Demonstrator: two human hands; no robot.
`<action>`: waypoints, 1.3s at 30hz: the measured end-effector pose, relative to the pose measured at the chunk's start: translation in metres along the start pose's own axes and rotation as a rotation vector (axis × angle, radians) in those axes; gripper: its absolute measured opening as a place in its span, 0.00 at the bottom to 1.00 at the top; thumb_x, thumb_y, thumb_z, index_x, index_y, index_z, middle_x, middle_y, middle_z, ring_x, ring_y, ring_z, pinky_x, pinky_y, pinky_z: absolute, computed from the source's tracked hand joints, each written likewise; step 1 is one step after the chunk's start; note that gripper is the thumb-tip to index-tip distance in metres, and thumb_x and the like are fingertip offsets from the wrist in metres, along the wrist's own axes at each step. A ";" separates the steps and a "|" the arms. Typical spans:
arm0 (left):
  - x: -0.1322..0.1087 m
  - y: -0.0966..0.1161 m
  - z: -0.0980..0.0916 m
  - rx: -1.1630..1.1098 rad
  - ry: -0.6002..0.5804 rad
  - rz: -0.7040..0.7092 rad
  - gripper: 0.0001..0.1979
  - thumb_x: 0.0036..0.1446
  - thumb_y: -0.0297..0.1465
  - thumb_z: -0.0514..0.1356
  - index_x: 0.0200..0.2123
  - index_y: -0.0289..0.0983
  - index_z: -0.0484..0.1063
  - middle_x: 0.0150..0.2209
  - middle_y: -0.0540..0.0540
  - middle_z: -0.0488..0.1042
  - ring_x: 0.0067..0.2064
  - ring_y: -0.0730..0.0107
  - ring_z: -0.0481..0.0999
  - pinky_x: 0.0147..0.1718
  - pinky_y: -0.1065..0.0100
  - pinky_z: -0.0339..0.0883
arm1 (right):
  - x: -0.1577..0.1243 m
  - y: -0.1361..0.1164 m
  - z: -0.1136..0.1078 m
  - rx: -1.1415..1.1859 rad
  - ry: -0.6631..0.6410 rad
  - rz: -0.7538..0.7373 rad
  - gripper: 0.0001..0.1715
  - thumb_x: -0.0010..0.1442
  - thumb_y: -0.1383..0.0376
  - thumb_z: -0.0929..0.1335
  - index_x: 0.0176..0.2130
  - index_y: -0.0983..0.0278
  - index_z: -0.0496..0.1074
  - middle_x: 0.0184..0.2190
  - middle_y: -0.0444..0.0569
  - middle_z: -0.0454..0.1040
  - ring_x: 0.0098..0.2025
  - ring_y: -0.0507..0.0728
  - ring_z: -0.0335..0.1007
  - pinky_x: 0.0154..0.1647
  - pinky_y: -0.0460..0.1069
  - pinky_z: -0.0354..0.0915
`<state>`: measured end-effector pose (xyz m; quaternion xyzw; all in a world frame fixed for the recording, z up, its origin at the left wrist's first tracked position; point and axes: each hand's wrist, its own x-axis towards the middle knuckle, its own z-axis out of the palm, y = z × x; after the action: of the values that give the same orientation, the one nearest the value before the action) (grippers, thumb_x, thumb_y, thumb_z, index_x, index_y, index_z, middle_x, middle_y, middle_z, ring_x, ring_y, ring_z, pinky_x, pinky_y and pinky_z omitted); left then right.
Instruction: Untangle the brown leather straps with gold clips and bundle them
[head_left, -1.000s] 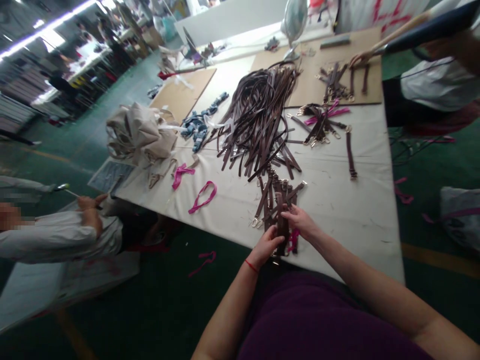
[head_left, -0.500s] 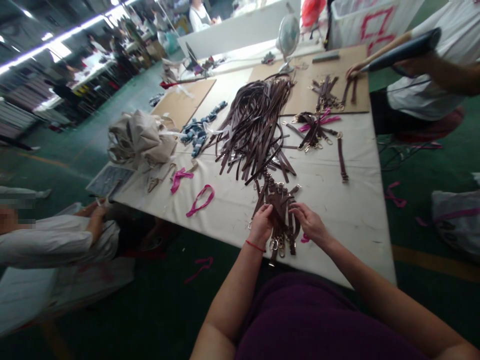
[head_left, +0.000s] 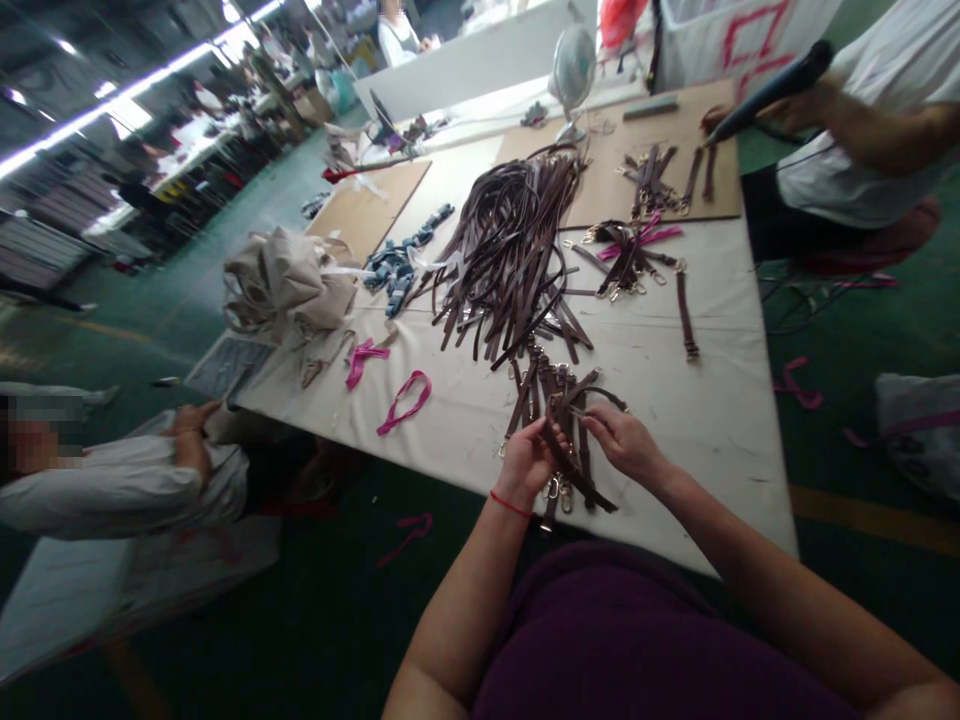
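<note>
My left hand [head_left: 531, 458], a red cord at its wrist, is closed round a brown strap [head_left: 576, 468] whose end hangs down to the right. To its right, my right hand [head_left: 621, 440] pinches a brown strap end close to the left hand's fingers. Whether both hands hold the same strap I cannot tell. Beneath and around them lies a pile of short brown straps [head_left: 531, 385] with metal buckles and clasps, near the table's front edge. Part of this pile is hidden behind the hands.
A heap of long brown straps [head_left: 502, 250] lies beyond my hands on the table [head_left: 465, 430]. Pink ribbon loops [head_left: 405, 402] and beige fabric [head_left: 289, 285] are at left. At right, a co-worker's hand holds a dark hand-held tool [head_left: 780, 88] over straps on a board. Another person sits at left.
My left hand has lifted and turned a strap, now slanting across the pile. My right hand has moved slightly with a strap end in its fingers. The co-worker's tool has shifted left and down.
</note>
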<state>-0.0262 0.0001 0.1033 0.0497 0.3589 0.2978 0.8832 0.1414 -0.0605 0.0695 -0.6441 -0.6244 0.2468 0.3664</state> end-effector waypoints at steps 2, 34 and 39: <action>-0.001 -0.002 0.003 -0.005 -0.010 -0.004 0.11 0.62 0.27 0.52 0.27 0.31 0.67 0.24 0.47 0.65 0.24 0.77 0.66 0.24 0.74 0.64 | -0.001 -0.007 0.001 0.039 0.018 -0.056 0.14 0.67 0.56 0.59 0.43 0.61 0.68 0.35 0.50 0.73 0.35 0.58 0.69 0.37 0.51 0.62; -0.016 -0.024 0.011 0.325 0.019 0.342 0.15 0.43 0.33 0.69 0.30 0.35 0.66 0.27 0.52 0.71 0.27 0.78 0.70 0.27 0.75 0.63 | -0.005 -0.024 -0.007 0.040 0.004 -0.078 0.12 0.66 0.59 0.62 0.41 0.64 0.68 0.34 0.51 0.73 0.32 0.56 0.68 0.34 0.49 0.60; -0.017 -0.025 0.009 0.362 0.008 0.396 0.17 0.44 0.35 0.69 0.31 0.36 0.65 0.27 0.53 0.70 0.27 0.76 0.69 0.28 0.73 0.63 | -0.003 -0.026 -0.012 -0.024 -0.006 -0.089 0.12 0.65 0.59 0.62 0.40 0.64 0.69 0.34 0.51 0.73 0.32 0.56 0.68 0.34 0.49 0.60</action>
<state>-0.0173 -0.0287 0.1129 0.2749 0.3932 0.3960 0.7829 0.1340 -0.0670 0.0965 -0.6193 -0.6564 0.2248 0.3674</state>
